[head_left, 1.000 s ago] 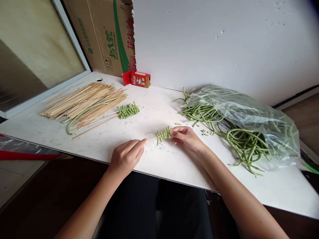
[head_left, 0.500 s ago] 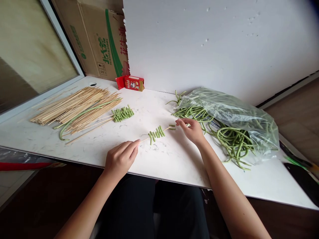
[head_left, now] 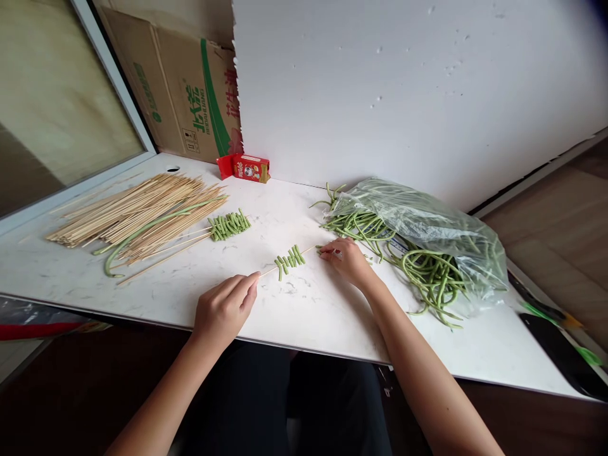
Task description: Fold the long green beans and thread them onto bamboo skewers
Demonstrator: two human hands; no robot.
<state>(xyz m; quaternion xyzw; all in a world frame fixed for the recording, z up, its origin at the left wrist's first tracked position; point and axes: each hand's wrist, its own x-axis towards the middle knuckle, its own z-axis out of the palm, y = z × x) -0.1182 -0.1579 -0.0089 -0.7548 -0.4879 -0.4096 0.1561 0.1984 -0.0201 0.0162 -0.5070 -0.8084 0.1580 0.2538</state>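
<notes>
My left hand (head_left: 227, 305) pinches the near end of a thin wooden skewer (head_left: 268, 272). Several short green bean pieces (head_left: 289, 260) are threaded crosswise along it, and its tip points toward my right hand. Just beyond that tip, my right hand (head_left: 346, 258) has its fingertips together at a small bean piece (head_left: 320, 247) low over the white table (head_left: 294, 316). Farther left lies a bunch of threaded bean pieces (head_left: 228, 225) on skewers, beside a large pile of bare skewers (head_left: 128, 206).
A clear plastic bag (head_left: 427, 218) with long green beans (head_left: 434, 272) spilling out lies at the right. A red box (head_left: 251, 168) stands before a cardboard carton (head_left: 180, 95). One long bean crosses the skewer pile. A black phone (head_left: 563, 354) sits at the far right.
My right hand has come down and slightly left, to the small bean piece near the skewer tip. The view has shifted a little; my left hand still grips the skewer.
</notes>
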